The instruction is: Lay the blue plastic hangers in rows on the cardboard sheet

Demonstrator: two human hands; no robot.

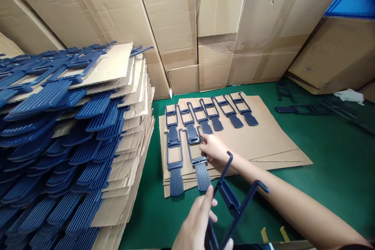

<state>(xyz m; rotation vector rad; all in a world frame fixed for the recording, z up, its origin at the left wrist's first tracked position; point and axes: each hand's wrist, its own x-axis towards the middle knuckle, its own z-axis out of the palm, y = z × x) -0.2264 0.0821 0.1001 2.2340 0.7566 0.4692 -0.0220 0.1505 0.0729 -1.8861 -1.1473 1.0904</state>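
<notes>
My right hand reaches over the cardboard sheet and pinches the side of a dark blue plastic frame with a ribbed paddle end, lying flat in the nearer row. Close to the camera, my left hand is closed around another dark blue plastic frame. Its two hooked arms point up and to the right, and its lower part is hidden by the hand and the picture edge. Beside the right hand's piece lies a similar frame. Several more, such as this frame, form the farther row.
At left stands a tall stack of cardboard layers with blue frames between them. Loose dark parts and a white scrap lie on the green table at right. Large cardboard boxes line the back.
</notes>
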